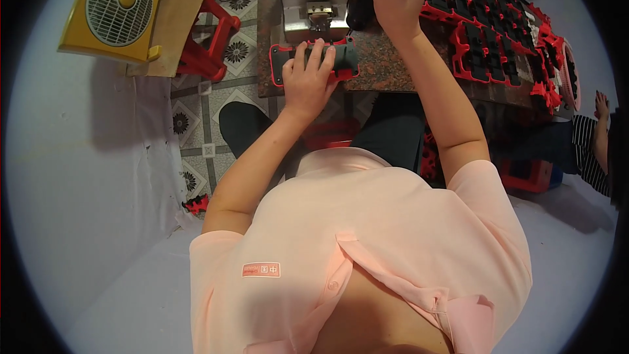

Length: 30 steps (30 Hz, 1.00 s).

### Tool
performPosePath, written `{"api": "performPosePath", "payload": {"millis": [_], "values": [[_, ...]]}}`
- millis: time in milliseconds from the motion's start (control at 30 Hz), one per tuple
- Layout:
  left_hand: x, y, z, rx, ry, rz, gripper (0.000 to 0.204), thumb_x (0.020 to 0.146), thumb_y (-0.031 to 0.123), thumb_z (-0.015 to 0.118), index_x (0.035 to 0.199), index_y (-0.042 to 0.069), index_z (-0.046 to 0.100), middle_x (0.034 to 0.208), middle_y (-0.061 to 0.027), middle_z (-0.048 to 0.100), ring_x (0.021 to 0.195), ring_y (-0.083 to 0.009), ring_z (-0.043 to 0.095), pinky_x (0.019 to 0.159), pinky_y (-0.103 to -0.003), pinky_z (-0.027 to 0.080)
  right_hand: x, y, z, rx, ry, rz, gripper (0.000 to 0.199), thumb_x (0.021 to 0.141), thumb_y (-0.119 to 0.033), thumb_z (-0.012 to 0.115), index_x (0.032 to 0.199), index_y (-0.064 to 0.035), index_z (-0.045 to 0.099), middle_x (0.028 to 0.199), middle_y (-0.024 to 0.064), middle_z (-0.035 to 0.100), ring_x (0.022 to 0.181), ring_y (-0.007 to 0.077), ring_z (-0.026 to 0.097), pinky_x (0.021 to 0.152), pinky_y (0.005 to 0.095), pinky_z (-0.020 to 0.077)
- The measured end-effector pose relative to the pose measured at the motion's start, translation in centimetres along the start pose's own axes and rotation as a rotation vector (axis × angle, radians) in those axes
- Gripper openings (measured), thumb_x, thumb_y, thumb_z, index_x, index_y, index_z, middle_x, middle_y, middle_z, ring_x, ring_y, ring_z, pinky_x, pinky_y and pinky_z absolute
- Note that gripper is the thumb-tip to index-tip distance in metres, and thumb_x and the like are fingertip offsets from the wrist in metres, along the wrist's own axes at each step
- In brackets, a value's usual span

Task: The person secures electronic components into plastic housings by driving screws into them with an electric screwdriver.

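A flat red and black plastic piece (346, 60) lies at the table's near edge, right before a small silver press-like machine (315, 10). My left hand (308, 85) holds that piece from above, fingers slightly bent across its black middle; the thumb is hard to make out. Up and to the right, my right hand (401, 3) is wrapped around a black part (368, 1) beside the machine. What exactly this part is cannot be told, as the hand and the picture's upper edge cover much of it.
Rows of red and black plastic pieces (485, 49) cover the right of the speckled stone table (419, 78). A yellow box fan (121, 10) stands on a board over a red stool (209, 42) at the left. Another person's arm (599, 141) shows at the far right.
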State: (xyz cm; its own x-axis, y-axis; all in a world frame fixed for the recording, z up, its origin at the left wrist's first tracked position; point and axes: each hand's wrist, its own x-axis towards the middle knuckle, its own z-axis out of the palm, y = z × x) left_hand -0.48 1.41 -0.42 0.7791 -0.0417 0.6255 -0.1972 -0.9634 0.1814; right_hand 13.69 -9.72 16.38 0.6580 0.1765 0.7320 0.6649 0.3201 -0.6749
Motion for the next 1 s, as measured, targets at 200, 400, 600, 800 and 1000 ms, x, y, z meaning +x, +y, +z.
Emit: {"api": "performPosePath", "payload": {"millis": [200,400,600,800,1000], "values": [[0.0,0.2,-0.1,0.011,-0.041,-0.008,0.074,0.067,0.028,0.085,0.134,0.016,0.056,0.143,-0.0098,0.054,0.129,-0.0354,0.050,0.093,-0.046,0.039,-1.2,1.4,-1.1,-0.058,0.007,-0.158,0.018,0.094,-0.004,0.070,0.095,-0.0075,0.053,0.072,-0.0007,0.059,0.059,0.0071,0.055,0.053,0.0238,0.0439],[0.1,0.3,0.1,0.022,-0.028,-0.013,0.076,0.065,0.027,0.086,0.134,0.016,0.056,0.141,-0.0094,0.056,0.128,-0.0356,0.051,0.092,-0.045,0.040,-1.4,2.7,-0.9,-0.082,-0.014,-0.096,0.019,0.095,-0.005,0.070,0.097,-0.0073,0.051,0.072,-0.0010,0.057,0.059,0.0064,0.052,0.052,0.0239,0.0411],[0.3,0.2,0.0,0.027,-0.008,-0.019,0.075,0.064,0.027,0.087,0.132,0.016,0.057,0.140,-0.0094,0.057,0.127,-0.0355,0.053,0.091,-0.045,0.041,-1.5,2.2,-0.5,-0.077,-0.066,-0.088,0.019,0.095,-0.004,0.069,0.099,-0.0057,0.051,0.073,-0.0014,0.057,0.058,0.0065,0.051,0.052,0.0241,0.0393],[0.3,0.1,-0.3,0.014,-0.046,-0.016,0.073,0.065,0.026,0.086,0.132,0.015,0.058,0.142,-0.0098,0.055,0.128,-0.0358,0.052,0.091,-0.046,0.041,-1.1,0.6,1.3,-0.039,-0.070,-0.124,0.024,0.092,-0.007,0.073,0.108,-0.0030,0.055,0.075,-0.0016,0.057,0.061,0.0072,0.053,0.054,0.0243,0.0399],[0.2,0.3,-0.5,-0.036,-0.072,-0.011,0.075,0.068,0.023,0.084,0.136,0.013,0.055,0.147,-0.0123,0.050,0.132,-0.0379,0.048,0.094,-0.047,0.040,0.0,2.4,2.3,0.015,-0.168,-0.045,0.029,0.090,-0.013,0.077,0.109,-0.0040,0.056,0.076,-0.0019,0.058,0.061,0.0076,0.054,0.054,0.0252,0.0420]]}}
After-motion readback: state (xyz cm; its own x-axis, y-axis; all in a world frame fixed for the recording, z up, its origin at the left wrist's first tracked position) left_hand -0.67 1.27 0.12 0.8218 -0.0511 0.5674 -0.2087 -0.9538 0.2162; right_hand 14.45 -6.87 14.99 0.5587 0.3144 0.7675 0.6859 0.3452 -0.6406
